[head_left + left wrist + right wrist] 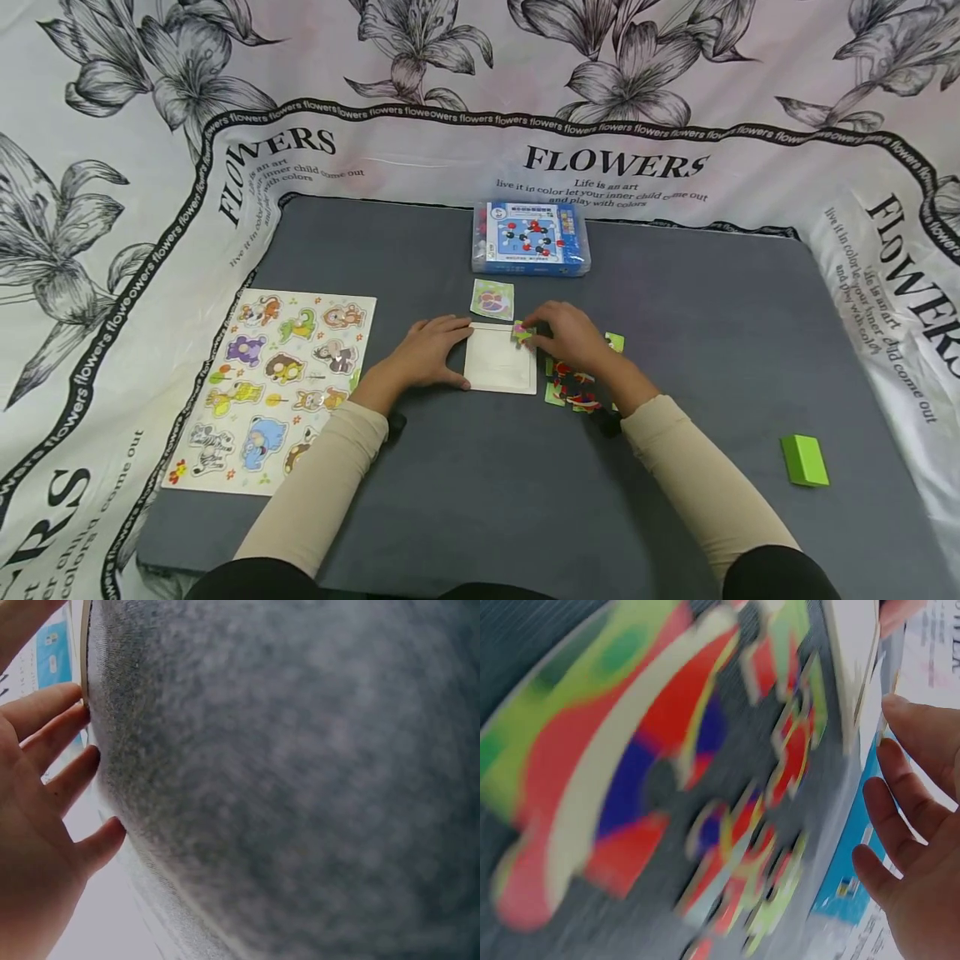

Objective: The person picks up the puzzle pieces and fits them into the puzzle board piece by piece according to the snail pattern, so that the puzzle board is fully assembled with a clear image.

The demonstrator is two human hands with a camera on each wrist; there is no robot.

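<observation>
A white square puzzle tray [498, 364] lies at the middle of the grey table. My left hand [429, 354] rests along its left side, fingers and thumb touching the edge; the left wrist view shows those fingers [71, 776] mostly extended. Over the tray's top right corner, my right hand [567, 335] pinches a small green and pink puzzle piece [521, 332]. Several loose puzzle pieces [570, 392] in red, green and blue lie right of the tray, partly hidden under the right forearm. Up close, the right wrist view shows one large blurred piece [592, 765].
A small picture card [492, 299] lies just beyond the tray, and a blue plastic box [531, 240] sits behind it. On the left is an animal sticker board [285, 367], partly under the left sleeve. A green block [806, 460] stands far right.
</observation>
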